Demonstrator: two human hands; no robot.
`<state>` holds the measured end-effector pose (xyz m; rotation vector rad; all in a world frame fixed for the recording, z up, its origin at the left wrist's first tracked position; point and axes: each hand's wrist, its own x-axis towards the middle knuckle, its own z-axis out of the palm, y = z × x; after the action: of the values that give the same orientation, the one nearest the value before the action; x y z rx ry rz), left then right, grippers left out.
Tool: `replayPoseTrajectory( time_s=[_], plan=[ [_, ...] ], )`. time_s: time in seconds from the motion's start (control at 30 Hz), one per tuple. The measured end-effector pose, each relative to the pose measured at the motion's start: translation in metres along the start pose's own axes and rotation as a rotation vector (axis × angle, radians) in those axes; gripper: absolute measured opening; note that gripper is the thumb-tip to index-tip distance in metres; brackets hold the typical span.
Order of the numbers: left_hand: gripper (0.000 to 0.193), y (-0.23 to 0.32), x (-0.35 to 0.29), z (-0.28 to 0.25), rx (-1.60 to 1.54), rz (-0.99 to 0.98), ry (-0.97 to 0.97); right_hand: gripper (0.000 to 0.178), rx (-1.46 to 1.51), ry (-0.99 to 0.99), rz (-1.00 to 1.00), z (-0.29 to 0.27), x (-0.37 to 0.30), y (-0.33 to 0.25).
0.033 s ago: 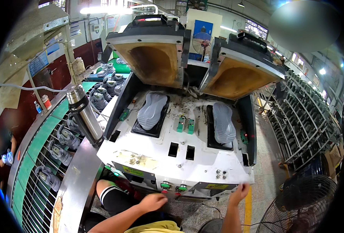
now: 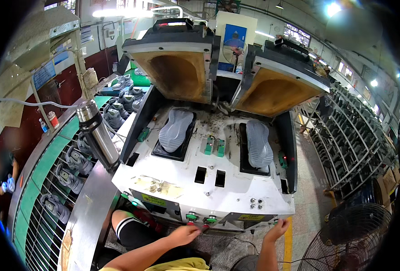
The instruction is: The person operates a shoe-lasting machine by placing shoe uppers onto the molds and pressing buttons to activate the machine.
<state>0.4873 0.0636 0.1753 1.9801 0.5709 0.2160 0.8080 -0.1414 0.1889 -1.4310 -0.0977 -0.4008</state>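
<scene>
My left hand (image 2: 184,235) is in front of the machine's front panel, fingers curled and closed, with the fingertips close to the red button (image 2: 191,223). Whether it touches the button I cannot tell. My right hand (image 2: 277,230) is at the right front corner, fingers drawn together, its tips by the panel edge. On the white machine bed (image 2: 182,174) lie two grey shoe soles, the left sole (image 2: 175,130) and the right sole (image 2: 258,143), each on a black pad. Above them stand the raised left lid (image 2: 173,74) and right lid (image 2: 277,92), with brown hollowed undersides.
At the left, a steel flask (image 2: 98,135) stands beside a rack conveyor (image 2: 39,180) carrying several grey shoes. Another person (image 2: 8,180) is beyond it. A floor fan (image 2: 353,235) stands at lower right, with shoe racks (image 2: 344,135) behind.
My left hand has shifted a little to the right, nearer the buttons. My right hand has moved slightly down and left. The soles and raised lids stay as they were.
</scene>
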Motion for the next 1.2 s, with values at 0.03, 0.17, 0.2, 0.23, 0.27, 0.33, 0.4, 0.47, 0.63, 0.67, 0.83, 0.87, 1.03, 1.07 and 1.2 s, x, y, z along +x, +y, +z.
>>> replayPoseTrajectory(
  time_s=[0.03, 0.17, 0.2, 0.23, 0.27, 0.33, 0.4, 0.47, 0.63, 0.67, 0.83, 0.87, 1.03, 1.07, 1.2],
  plan=[
    [0.030, 0.004, 0.019, 0.015, -0.056, 0.078, -0.059, 0.015, 0.052, 0.112, 0.384, -0.019, 0.007, 0.009],
    [0.029, 0.019, 0.054, 0.026, -0.082, -0.032, -0.067, 0.026, 0.402, -0.001, 1.137, -0.024, 0.039, -0.004],
    [0.030, 0.023, 0.051, 0.022, -0.089, -0.043, -0.074, 0.025, 0.420, -0.004, 1.080, -0.023, 0.031, -0.010],
    [0.030, 0.009, 0.041, 0.023, -0.080, 0.086, 0.006, 0.026, 0.304, -0.072, 0.925, -0.032, 0.019, 0.008],
    [0.028, -0.002, 0.027, 0.017, -0.089, 0.147, 0.065, 0.026, 0.198, -0.136, 0.765, -0.039, 0.007, 0.027],
    [0.025, -0.030, -0.014, -0.008, -0.154, 0.016, 0.189, 0.011, -0.030, -0.341, 0.522, 0.000, -0.066, -0.008],
    [0.022, -0.055, -0.066, -0.042, -0.293, -0.232, 0.413, 0.019, -0.108, -0.893, 0.195, 0.022, -0.136, -0.021],
    [0.022, -0.102, -0.133, -0.070, -0.234, -0.311, 0.781, 0.015, -0.022, -1.142, -0.596, 0.086, -0.179, -0.096],
    [0.020, -0.165, -0.315, -0.108, -0.041, -0.565, 1.543, 0.057, -0.060, -0.987, -0.843, 0.273, -0.219, -0.133],
    [0.020, -0.164, -0.354, -0.105, 0.032, -0.591, 1.650, 0.061, -0.042, -0.962, -0.751, 0.326, -0.224, -0.142],
    [0.020, -0.189, -0.480, -0.052, 0.215, -0.746, 1.957, 0.072, -0.712, -0.866, -0.567, 0.492, -0.185, -0.152],
    [0.018, -0.181, -0.488, -0.039, -0.041, -0.696, 2.064, 0.078, -0.860, -0.936, -0.405, 0.503, -0.192, -0.164],
    [0.017, -0.182, -0.493, -0.022, -0.098, -0.610, 2.075, 0.096, -1.094, -0.981, -0.118, 0.524, -0.222, -0.185],
    [0.017, -0.182, -0.483, -0.034, -0.114, -0.605, 2.083, 0.093, -1.160, -0.958, -0.093, 0.543, -0.198, -0.165],
    [0.015, -0.182, -0.478, -0.045, -0.060, -0.661, 2.085, 0.086, -1.104, -0.870, -0.023, 0.550, -0.176, -0.143]
  ],
)
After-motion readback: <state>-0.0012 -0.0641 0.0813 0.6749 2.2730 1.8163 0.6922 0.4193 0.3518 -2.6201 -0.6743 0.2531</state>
